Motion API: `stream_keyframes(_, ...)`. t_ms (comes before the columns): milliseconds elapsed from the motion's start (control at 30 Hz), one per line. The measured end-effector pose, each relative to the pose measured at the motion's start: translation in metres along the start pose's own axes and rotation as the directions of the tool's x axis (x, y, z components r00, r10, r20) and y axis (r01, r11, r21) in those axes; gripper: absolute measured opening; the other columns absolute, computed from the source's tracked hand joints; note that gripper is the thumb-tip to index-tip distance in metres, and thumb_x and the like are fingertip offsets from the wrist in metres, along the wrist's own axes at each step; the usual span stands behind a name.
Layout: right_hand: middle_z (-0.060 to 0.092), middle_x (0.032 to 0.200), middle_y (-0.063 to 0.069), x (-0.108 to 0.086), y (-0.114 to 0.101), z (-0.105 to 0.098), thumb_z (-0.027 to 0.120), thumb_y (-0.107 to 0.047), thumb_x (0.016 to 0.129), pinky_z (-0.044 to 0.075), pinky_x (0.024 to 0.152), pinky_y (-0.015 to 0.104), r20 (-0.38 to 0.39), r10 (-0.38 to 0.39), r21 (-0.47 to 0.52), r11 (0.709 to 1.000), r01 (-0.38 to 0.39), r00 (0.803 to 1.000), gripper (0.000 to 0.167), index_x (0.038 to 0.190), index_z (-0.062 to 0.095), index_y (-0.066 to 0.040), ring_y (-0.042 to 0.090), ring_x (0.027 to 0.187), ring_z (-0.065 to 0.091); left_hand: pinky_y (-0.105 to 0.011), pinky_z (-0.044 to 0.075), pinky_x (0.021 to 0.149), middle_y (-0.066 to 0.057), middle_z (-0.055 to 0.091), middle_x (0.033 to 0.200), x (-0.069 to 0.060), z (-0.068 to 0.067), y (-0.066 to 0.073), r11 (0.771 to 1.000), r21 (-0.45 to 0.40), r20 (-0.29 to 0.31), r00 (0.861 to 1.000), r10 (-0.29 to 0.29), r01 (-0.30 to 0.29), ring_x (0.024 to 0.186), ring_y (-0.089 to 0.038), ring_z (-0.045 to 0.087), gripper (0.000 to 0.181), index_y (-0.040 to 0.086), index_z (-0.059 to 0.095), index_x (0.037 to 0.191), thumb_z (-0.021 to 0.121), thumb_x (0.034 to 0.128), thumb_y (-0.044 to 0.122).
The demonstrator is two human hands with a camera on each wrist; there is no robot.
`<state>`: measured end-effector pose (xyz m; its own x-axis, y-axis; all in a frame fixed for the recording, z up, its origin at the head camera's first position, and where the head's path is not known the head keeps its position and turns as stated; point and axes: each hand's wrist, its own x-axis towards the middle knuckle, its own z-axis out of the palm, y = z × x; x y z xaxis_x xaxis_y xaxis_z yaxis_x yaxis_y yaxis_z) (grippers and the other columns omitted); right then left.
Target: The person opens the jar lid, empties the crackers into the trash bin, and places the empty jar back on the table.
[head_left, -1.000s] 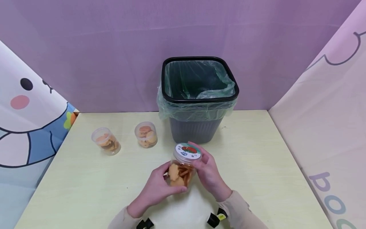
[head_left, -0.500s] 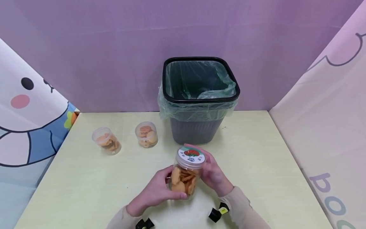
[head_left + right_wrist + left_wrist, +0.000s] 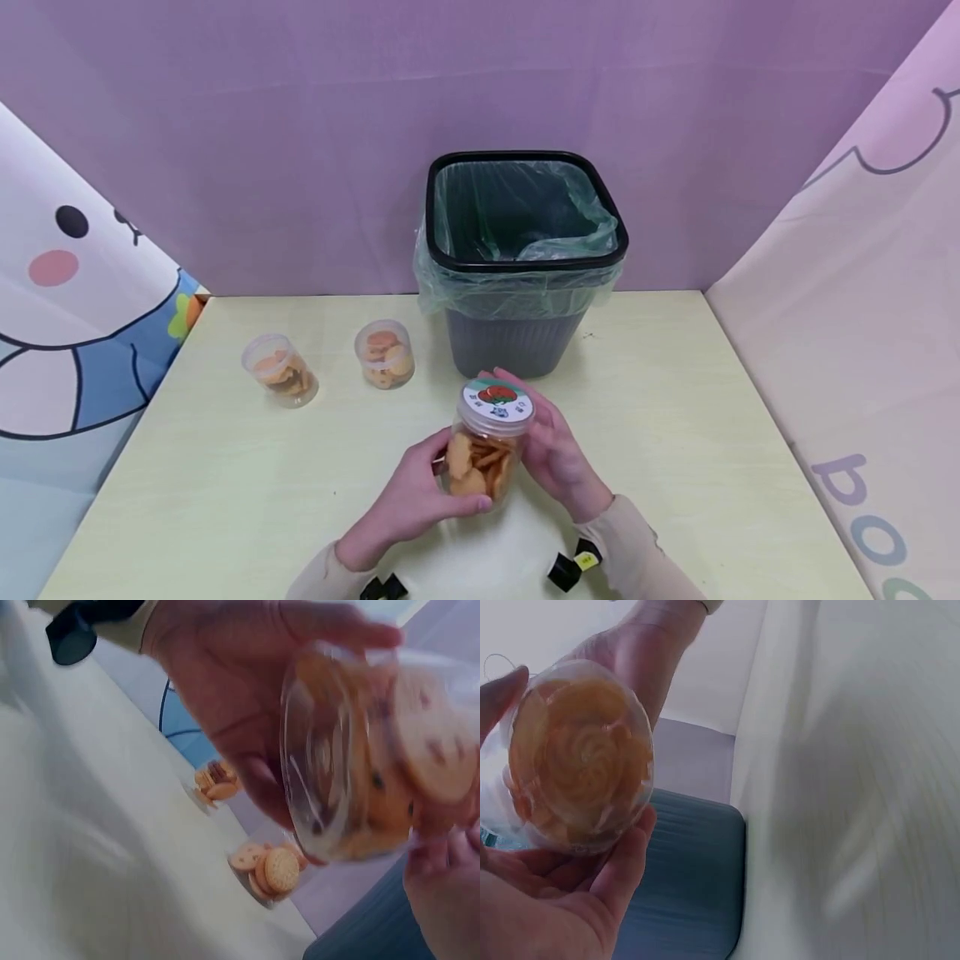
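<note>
A clear plastic cookie jar (image 3: 483,467) full of orange-brown biscuits stands tilted between both hands, its round lid (image 3: 497,402) printed with tomatoes. My left hand (image 3: 412,496) grips the lower body, thumb across the front. Against the right side and back of the jar lies my right hand (image 3: 555,450), its fingers reaching behind the lid and partly hidden. In the left wrist view the jar's base (image 3: 585,761) faces the camera. Curled fingers of the right hand (image 3: 446,885) touch the jar in the right wrist view.
A dark bin (image 3: 510,342) with a green liner stands behind the hands, against a purple cloth. Two small clear tubs of biscuits sit to its left, a nearer tub (image 3: 384,354) and a leaning tub (image 3: 280,371). The pale table (image 3: 187,500) runs between printed cloth sides.
The jar first came slightly down and right, then went back up a little, its lid turning. My right thumb left the jar's front, and the right fingers now lie behind the lid.
</note>
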<state>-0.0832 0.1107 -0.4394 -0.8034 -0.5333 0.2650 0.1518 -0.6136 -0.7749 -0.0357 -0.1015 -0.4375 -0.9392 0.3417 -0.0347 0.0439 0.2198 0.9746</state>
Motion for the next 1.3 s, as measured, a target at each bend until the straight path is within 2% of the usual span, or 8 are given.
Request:
stream_keyframes(200,0.042,0.153,0.01,-0.001,0.002,0.014,0.055,-0.011,0.096,0.026,0.115,0.032,-0.216,-0.062,-0.121,0.992,0.036,0.974,0.069,0.153,0.022,0.007,0.02,0.139,0.04,-0.035,0.049,0.094,0.01,0.065,0.119,0.002,0.005,-0.002,0.999,0.045,-0.134,0.99,0.032,-0.026,0.108,-0.012,0.061,0.077,0.018,0.057,0.134,0.093,0.0672,0.035)
stream_keyframes(433,0.039,0.153,0.019,0.003,0.005,0.032,0.061,-0.001,0.088,0.031,0.11,0.03,-0.479,-0.092,-0.249,0.968,-0.035,0.873,0.07,0.151,0.03,0.007,0.019,0.134,0.041,-0.04,0.051,0.09,0.01,0.064,0.114,0.003,0.012,-0.004,0.978,0.208,-0.293,0.955,0.047,0.015,0.102,-0.009,0.061,0.081,0.015,0.058,0.132,0.095,0.0628,0.037)
stream_keyframes(533,0.044,0.149,0.018,0.006,0.006,0.037,0.062,0.001,0.089,0.034,0.108,0.028,-0.534,-0.083,-0.261,0.963,-0.07,0.842,0.068,0.15,0.034,0.006,0.019,0.13,0.044,-0.041,0.051,0.089,0.007,0.065,0.114,0.004,0.015,-0.005,0.958,0.285,-0.327,0.942,0.077,0.021,0.102,-0.011,0.061,0.083,0.013,0.058,0.132,0.094,0.0623,0.04)
stream_keyframes(667,0.051,0.14,0.018,0.007,0.007,0.04,0.064,0.0,0.089,0.035,0.107,0.026,-0.56,-0.071,-0.271,0.957,-0.101,0.826,0.067,0.149,0.035,0.006,0.017,0.125,0.05,-0.043,0.051,0.088,0.002,0.065,0.116,0.004,0.018,-0.007,0.936,0.351,-0.335,0.936,0.105,0.02,0.103,-0.014,0.062,0.087,0.01,0.056,0.133,0.092,0.0635,0.047)
stream_keyframes(800,0.054,0.137,0.017,0.007,0.007,0.038,0.064,0.001,0.088,0.035,0.107,0.026,-0.55,-0.059,-0.269,0.957,-0.11,0.833,0.067,0.149,0.035,0.006,0.015,0.122,0.053,-0.044,0.051,0.089,0.0,0.065,0.117,0.003,0.018,-0.007,0.937,0.349,-0.319,0.943,0.092,0.027,0.104,-0.016,0.061,0.087,0.008,0.055,0.134,0.092,0.0645,0.046)
stream_keyframes(967,0.056,0.135,0.013,0.006,0.003,0.03,0.063,0.0,0.088,0.037,0.107,0.027,-0.456,-0.021,-0.227,0.969,-0.094,0.89,0.068,0.148,0.033,0.009,0.017,0.122,0.054,-0.041,0.05,0.092,0.005,0.064,0.118,0.003,0.014,-0.005,0.972,0.23,-0.244,0.969,0.021,0.037,0.106,-0.012,0.06,0.084,0.012,0.055,0.136,0.093,0.0658,0.039)
stream_keyframes(1133,0.06,0.132,0.004,0.004,-0.002,0.017,0.065,-0.009,0.091,0.042,0.104,0.029,-0.25,0.006,-0.125,0.991,-0.038,0.968,0.066,0.148,0.036,0.006,0.016,0.121,0.056,-0.037,0.048,0.095,0.008,0.064,0.119,0.001,0.006,-0.003,0.998,0.055,-0.089,0.996,-0.012,0.017,0.108,-0.012,0.06,0.077,0.018,0.056,0.135,0.092,0.0688,0.033)
stream_keyframes(1300,0.06,0.135,0.003,0.002,-0.002,0.006,0.066,-0.02,0.094,0.042,0.103,0.032,-0.036,0.038,0.019,0.999,-0.037,0.999,0.055,0.145,0.05,-0.008,0.015,0.122,0.056,-0.035,0.05,0.092,-0.001,0.065,0.121,-0.001,-0.003,-0.003,0.993,-0.119,0.114,0.993,0.011,0.003,0.107,-0.022,0.061,0.066,0.014,0.057,0.135,0.087,0.077,0.023)
